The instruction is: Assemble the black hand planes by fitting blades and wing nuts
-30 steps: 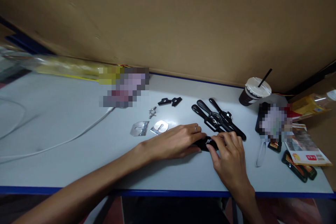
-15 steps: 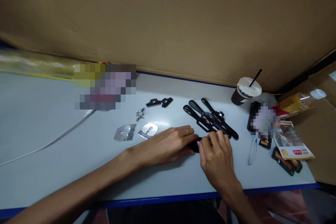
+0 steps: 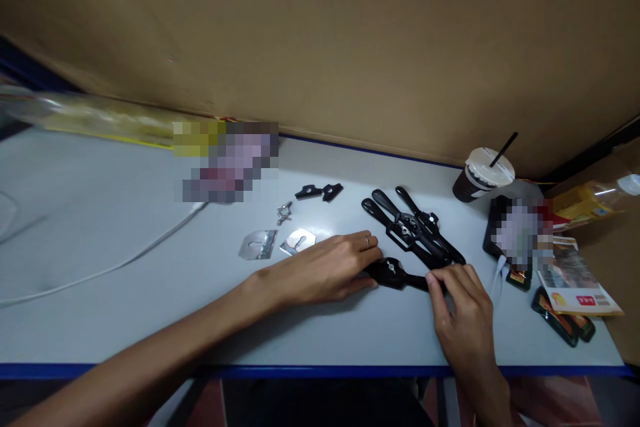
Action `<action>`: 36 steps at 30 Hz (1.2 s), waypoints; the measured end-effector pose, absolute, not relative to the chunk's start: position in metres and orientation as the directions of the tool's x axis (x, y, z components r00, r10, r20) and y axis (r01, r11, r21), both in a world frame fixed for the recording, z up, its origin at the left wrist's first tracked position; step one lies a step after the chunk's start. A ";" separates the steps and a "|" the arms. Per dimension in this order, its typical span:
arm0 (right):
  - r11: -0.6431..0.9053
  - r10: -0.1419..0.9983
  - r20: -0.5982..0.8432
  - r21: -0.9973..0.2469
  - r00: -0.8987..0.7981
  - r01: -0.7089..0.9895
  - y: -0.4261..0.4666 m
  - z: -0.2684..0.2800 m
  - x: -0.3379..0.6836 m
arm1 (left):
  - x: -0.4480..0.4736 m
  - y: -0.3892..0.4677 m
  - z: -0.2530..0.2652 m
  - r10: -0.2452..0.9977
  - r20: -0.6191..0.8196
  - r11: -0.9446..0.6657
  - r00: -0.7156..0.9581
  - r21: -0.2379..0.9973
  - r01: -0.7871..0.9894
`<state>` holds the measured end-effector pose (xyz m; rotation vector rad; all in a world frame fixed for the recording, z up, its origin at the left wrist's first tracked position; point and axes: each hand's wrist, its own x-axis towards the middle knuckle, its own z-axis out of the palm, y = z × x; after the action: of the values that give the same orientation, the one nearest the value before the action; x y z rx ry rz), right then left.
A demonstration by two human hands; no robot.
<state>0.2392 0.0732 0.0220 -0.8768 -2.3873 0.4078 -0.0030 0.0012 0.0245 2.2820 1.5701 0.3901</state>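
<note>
A black spokeshave [image 3: 391, 273] lies low over the white table between my hands. My left hand [image 3: 345, 260], a ring on one finger, grips its left handle. The fingers of my right hand [image 3: 463, 293] pinch the end of its right handle. Just beyond is a group of several black spokeshaves [image 3: 410, 227] lying side by side. Left of them are two black cap plates [image 3: 319, 192], small silver screws [image 3: 284, 213], and two flat steel blades, one slotted blade [image 3: 258, 245] on the left and another blade [image 3: 299, 241] partly behind my left wrist.
At the back right stands a lidded drink cup [image 3: 483, 173] with a straw. A bottle [image 3: 595, 200], a printed packet [image 3: 577, 280] and dark green packs [image 3: 555, 317] sit at the right. A white cable [image 3: 135, 260] crosses the left side, and a cardboard wall [image 3: 320, 40] rises behind.
My right hand has slid right from the spokeshave's middle to its handle end, uncovering the body. My left hand keeps its hold. The whole view has shifted slightly.
</note>
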 end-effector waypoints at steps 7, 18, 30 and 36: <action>0.775 0.625 0.333 -0.375 -0.706 0.509 0.055 0.007 0.234 | 0.002 0.000 0.023 0.903 0.099 -0.430 0.419 0.239 0.871; 0.753 0.649 0.350 -0.425 -0.676 0.503 0.054 -0.003 0.233 | -0.004 0.001 0.029 0.898 0.063 -0.436 0.435 0.244 0.866; 0.734 0.649 0.374 -0.537 -0.663 0.416 0.041 0.025 0.251 | -0.013 0.007 0.029 0.916 0.111 -0.401 0.386 0.233 0.886; 0.753 0.649 0.438 -0.491 -0.622 0.439 0.052 0.044 0.273 | -0.015 0.010 0.021 0.929 0.159 -0.367 0.335 0.279 0.887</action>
<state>0.2730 0.0518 0.0444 -0.8133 -2.3393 0.4522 -0.0153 0.0103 0.0208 2.4471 1.6776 0.4406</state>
